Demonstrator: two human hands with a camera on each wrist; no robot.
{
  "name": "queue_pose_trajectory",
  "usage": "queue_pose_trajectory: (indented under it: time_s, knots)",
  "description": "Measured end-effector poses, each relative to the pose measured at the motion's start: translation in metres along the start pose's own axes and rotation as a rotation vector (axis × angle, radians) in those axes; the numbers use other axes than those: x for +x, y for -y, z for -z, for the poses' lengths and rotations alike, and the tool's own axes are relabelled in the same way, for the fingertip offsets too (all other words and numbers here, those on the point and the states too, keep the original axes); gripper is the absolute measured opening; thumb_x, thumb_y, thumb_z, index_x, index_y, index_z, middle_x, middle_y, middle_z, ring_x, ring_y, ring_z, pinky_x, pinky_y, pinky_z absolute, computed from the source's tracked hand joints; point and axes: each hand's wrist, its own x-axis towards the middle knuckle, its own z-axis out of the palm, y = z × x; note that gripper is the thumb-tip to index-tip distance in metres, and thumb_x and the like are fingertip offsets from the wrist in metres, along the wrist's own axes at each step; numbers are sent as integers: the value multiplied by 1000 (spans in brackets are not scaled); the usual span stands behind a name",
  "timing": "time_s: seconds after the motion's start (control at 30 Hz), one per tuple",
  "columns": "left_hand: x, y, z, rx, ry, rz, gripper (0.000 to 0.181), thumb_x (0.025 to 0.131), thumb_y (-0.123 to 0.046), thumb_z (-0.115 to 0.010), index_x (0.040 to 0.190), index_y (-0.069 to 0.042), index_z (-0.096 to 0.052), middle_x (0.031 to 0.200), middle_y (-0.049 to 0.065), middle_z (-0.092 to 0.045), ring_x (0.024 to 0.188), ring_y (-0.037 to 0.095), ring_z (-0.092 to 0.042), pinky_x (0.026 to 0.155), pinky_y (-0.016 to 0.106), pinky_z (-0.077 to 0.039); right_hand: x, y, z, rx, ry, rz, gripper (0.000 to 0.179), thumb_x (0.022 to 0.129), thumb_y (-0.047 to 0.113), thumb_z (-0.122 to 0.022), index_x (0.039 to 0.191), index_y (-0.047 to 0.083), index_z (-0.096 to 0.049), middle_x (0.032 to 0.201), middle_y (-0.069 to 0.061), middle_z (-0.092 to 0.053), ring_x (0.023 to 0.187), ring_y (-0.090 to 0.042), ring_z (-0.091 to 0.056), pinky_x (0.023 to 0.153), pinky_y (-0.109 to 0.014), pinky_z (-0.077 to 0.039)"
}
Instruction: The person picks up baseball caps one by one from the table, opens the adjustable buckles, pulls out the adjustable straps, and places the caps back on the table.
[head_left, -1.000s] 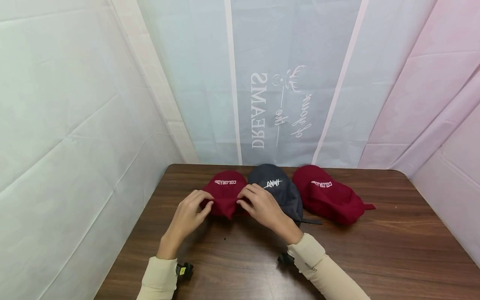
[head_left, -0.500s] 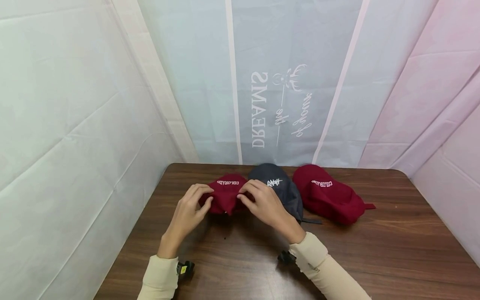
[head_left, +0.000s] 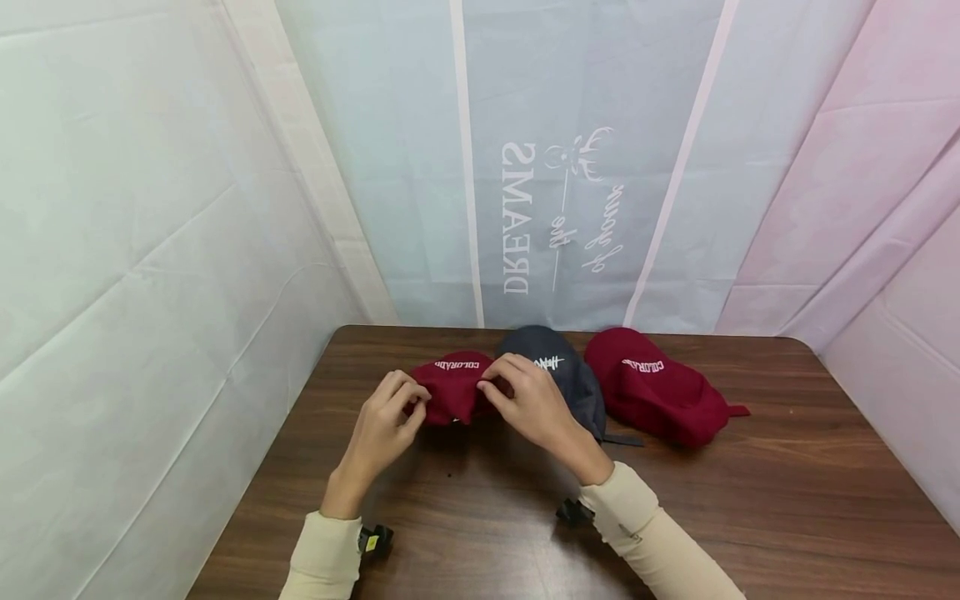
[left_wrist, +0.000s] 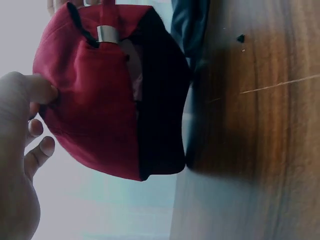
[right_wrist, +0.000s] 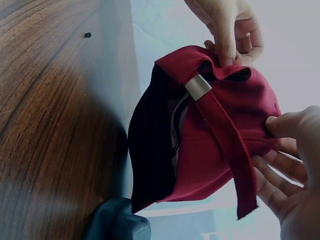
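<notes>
A red baseball cap [head_left: 452, 394] with white COLORADO lettering is held up near the table's far left. My left hand [head_left: 384, 425] pinches its left side between thumb and fingers, and my right hand [head_left: 531, 407] pinches the right side. In the right wrist view, the back of the cap [right_wrist: 210, 130] shows a metal buckle [right_wrist: 198, 87] and a dangling strap [right_wrist: 235, 155]. The thumb presses the crown in the left wrist view, where the cap [left_wrist: 95, 100] opens toward the table and its dark underside shows. Right beside it lies a dark grey cap [head_left: 581, 385], partly behind my right hand.
A second red cap [head_left: 660, 392] lies to the right of the grey one, its strap pointing right. The brown wooden table [head_left: 480, 525] ends at a printed cloth backdrop [head_left: 390, 208]. A pale cloth wall [head_left: 150, 292] borders the left side.
Both hands have shifted slightly while keeping their pinch on the left red cap. The cap has tipped, with its near edge lifted a little. The other two caps have stayed put.
</notes>
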Motion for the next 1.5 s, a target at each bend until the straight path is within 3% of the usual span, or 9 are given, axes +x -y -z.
queue_pose_trajectory:
  time_s: [0.2, 0.43, 0.63, 0.87, 1.2, 1.37, 1.5]
  knots:
    - [-5, -2, -6, 0, 28, -45, 16, 88, -1, -76, 103, -8, -74, 109, 8, -64, 96, 20, -57, 78, 27, -49, 2, -1, 3, 1, -45, -33, 7, 93, 14, -82, 97, 13, -76, 95, 1, -73, 76, -9, -59, 66, -25, -52]
    - [-6, -5, -12, 74, 72, -81, 28, 83, -11, -83, 109, -9, -72, 129, 14, -62, 119, 32, -56, 99, 47, -48, 6, 0, 9, 46, -62, -69, 6, 95, 12, -80, 98, 13, -75, 97, 0, -73, 78, -9, -63, 68, -27, -55]
    - [-6, -8, -17, 188, 94, -74, 44, 78, -12, -92, 114, -8, -66, 138, 18, -56, 125, 36, -52, 98, 51, -45, 9, 2, 11, 70, -84, -55, 6, 97, 14, -78, 99, 9, -75, 96, 0, -73, 74, -8, -65, 67, -25, -56]
    - [-6, -8, -22, 282, 72, -78, 42, 83, -9, -88, 114, -5, -61, 134, 19, -56, 119, 35, -53, 95, 49, -45, 11, 5, 11, 89, -101, -71, 5, 96, 12, -79, 99, 10, -75, 96, 0, -73, 73, -8, -66, 67, -24, -56]
    - [-2, -8, -22, 236, 39, -98, 29, 82, -1, -69, 109, -4, -58, 124, 17, -59, 113, 34, -56, 91, 47, -47, 10, 3, 13, 97, -102, -90, 7, 97, 13, -78, 103, 11, -74, 100, -1, -71, 76, -9, -66, 68, -28, -59]
    - [1, -9, -21, 177, -23, -132, 29, 82, -1, -68, 108, -1, -57, 120, 16, -63, 112, 34, -60, 90, 47, -49, 7, 0, 14, 124, -108, -102, 17, 98, 11, -77, 112, 7, -69, 106, -5, -68, 82, -12, -68, 70, -31, -61]
    - [4, -9, -22, 149, -70, -155, 22, 82, 0, -65, 103, 0, -58, 117, 16, -65, 108, 33, -62, 88, 47, -50, 4, -2, 14, 140, -131, -84, 18, 96, 7, -77, 108, 7, -64, 105, -5, -64, 81, -13, -66, 69, -34, -61]
